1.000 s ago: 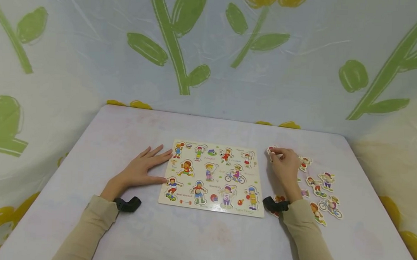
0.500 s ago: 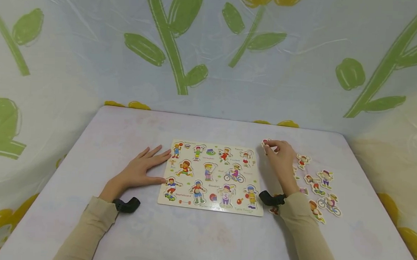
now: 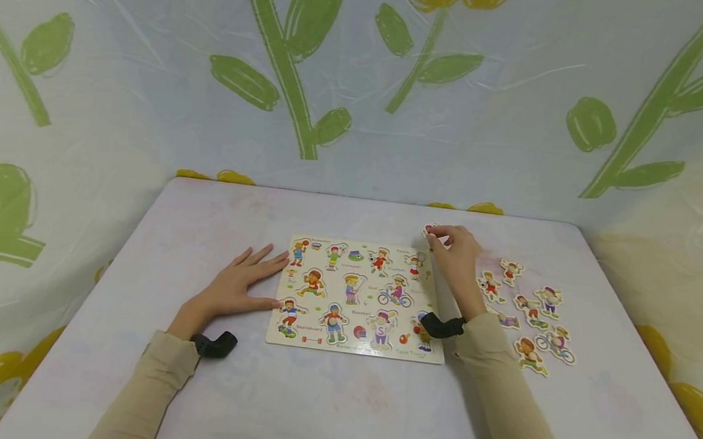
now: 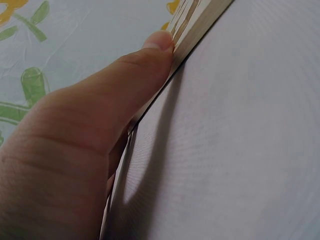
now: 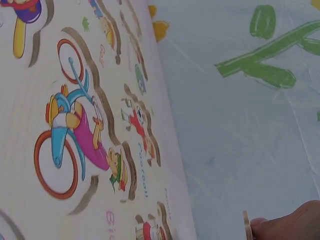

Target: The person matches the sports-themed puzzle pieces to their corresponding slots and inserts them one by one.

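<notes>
Left hand: lies on the left side [image 3: 239, 286]; fingers spread wide, thumb set apart from them; touches the left edge of the puzzle board.
Puzzle board: lies flat on the surface [image 3: 261, 399]; cream ground [image 3: 334, 291], printed with sports figures in three rows.
Right hand: positioned past the upper right corner of the board [image 3: 457, 255]; fingers narrowed in a pinch on a small cutout piece [image 3: 429, 231].
Cutout piece: located just beyond the board's upper right corner; partly covered by the fingers; appears edge-on in the right wrist view; cannot tell whether it clears the surface.
Loose pieces: grouped on the surface to the right of the board; include a bicycle piece [image 3: 556, 345], a runner piece [image 3: 531, 356] and a tennis piece [image 3: 511, 272].
Wrist units: black; one at the left cuff [image 3: 215, 345], one at the right [image 3: 443, 326], the latter overlapping the board's lower right figure.
Backdrop: pale sheet with green leaves, behind the surface [image 3: 449, 138].
</notes>
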`<state>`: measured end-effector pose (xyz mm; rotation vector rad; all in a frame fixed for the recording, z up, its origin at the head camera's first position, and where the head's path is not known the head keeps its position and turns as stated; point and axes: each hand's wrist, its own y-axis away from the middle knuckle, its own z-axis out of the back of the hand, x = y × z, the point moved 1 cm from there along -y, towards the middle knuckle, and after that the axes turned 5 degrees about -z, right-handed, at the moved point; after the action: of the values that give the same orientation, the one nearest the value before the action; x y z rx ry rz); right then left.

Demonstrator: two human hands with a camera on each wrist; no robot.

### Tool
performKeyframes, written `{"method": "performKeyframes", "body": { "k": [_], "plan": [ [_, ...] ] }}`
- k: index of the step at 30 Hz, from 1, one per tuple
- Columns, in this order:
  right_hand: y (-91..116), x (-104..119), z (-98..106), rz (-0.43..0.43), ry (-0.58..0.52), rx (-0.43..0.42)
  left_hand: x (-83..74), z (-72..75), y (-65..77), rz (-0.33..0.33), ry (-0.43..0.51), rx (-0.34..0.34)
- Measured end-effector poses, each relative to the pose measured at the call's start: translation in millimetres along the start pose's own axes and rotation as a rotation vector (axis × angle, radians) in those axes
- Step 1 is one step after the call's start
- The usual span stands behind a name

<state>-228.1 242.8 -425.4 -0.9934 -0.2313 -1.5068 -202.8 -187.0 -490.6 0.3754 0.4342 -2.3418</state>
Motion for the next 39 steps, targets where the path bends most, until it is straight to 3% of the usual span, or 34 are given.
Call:
{"method": "performKeyframes", "body": {
  "k": [18,39],
  "plan": [
    [-5.2,48.9,-31.8,0.058,-0.050,0.086,0.9,-0.3,-0.6,0.001,-0.003,0.002],
    [-2.9,89.4,-69.7,0.100,-0.014,0.183,3.7,-0.6,-0.1,0.014,-0.002,0.021]
  ]
}}
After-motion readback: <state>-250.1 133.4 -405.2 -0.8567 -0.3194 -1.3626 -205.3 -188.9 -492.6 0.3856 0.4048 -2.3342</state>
